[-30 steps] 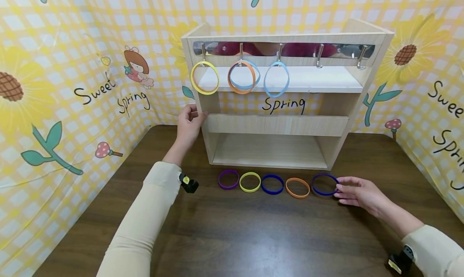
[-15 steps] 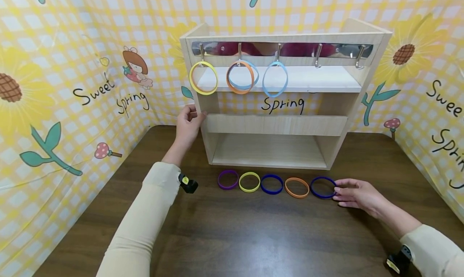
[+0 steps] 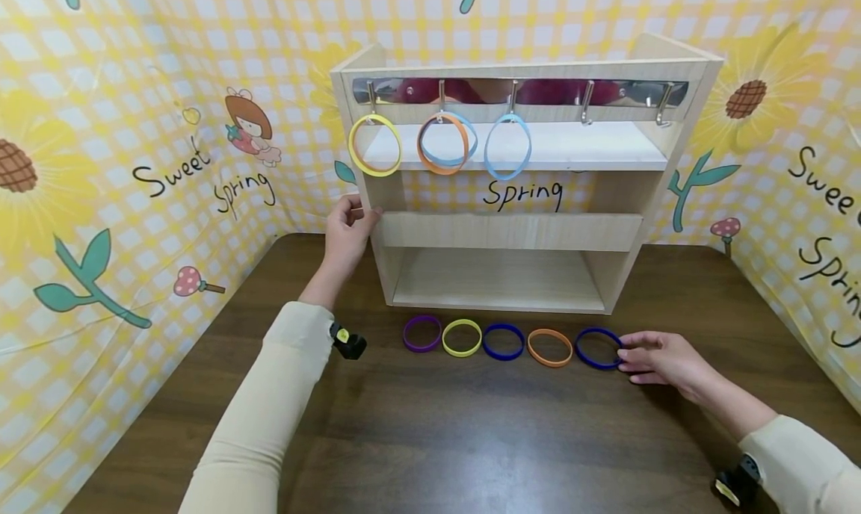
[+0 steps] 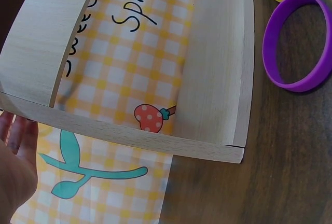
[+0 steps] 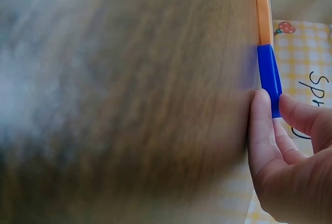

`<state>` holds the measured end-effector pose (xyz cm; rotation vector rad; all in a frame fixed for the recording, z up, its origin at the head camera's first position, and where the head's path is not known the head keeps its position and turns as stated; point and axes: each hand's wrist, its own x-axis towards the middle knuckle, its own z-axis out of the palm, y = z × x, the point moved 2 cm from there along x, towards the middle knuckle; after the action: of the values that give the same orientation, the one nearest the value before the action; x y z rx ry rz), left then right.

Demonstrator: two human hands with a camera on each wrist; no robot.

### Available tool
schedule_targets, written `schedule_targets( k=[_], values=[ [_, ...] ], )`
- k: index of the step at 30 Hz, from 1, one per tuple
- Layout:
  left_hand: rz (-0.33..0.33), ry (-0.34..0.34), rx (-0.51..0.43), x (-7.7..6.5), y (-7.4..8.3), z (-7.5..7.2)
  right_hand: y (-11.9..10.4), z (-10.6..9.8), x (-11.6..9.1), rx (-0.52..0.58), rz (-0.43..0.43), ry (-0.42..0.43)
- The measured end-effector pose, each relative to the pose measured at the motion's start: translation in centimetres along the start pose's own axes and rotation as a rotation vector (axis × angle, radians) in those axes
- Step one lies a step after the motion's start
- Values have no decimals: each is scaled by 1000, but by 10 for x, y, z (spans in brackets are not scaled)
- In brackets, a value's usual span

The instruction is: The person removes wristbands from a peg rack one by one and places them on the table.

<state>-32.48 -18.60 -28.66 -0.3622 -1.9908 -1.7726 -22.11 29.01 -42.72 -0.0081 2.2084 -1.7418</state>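
Note:
My right hand (image 3: 669,364) pinches the right edge of a dark blue silicone wristband (image 3: 577,350) at the right end of a row on the table. In the right wrist view this blue band (image 5: 268,73) sits between thumb and fingers. To its left lie an orange wristband (image 3: 550,364), a second blue one (image 3: 504,358), a yellow-green one (image 3: 462,354) and a purple one (image 3: 421,349). My left hand (image 3: 346,234) grips the left side panel of a wooden shelf (image 3: 511,231), thumb at its front edge; in the left wrist view its fingers (image 4: 18,133) reach behind the panel.
A metal hook strip (image 3: 551,91) crosses the shelf's top. Yellow (image 3: 353,155), orange (image 3: 422,154) and light blue (image 3: 488,155) bands hang from its left three hooks; the right two are bare. Checked cloth (image 3: 168,66) surrounds the brown table (image 3: 430,439).
My right hand has lowered the right-hand blue wristband slightly onto the table and still pinches it. My left hand stays at the shelf's side.

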Motion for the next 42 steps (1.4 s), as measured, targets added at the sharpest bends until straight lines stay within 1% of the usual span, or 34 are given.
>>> schedule_targets(
  k=[8, 16, 19, 27, 30, 33, 40, 42],
  values=[
    [-3, 9, 3, -1, 1, 0, -1, 1, 0, -27, -4, 28],
    [3, 10, -11, 0, 0, 0, -5, 0, -1, -48, 2, 32],
    [-1, 9, -10, 0, -1, 0, -9, -3, -1, -48, -5, 31],
    [-8, 7, -7, 1, -2, 0, -27, -10, 1, -57, -60, 54],
    [-11, 8, -9, 1, -2, 0, -35, -8, 3, -38, -72, 53],
    [-15, 9, -4, 1, -1, 0, -43, -3, 6, 5, -96, 46],
    [-19, 3, 16, 1, 1, 0, -71, 7, 13, 114, -210, 65],
    [-21, 3, 17, 1, 1, 0, -79, 11, 16, 161, -241, 72]
  ],
)
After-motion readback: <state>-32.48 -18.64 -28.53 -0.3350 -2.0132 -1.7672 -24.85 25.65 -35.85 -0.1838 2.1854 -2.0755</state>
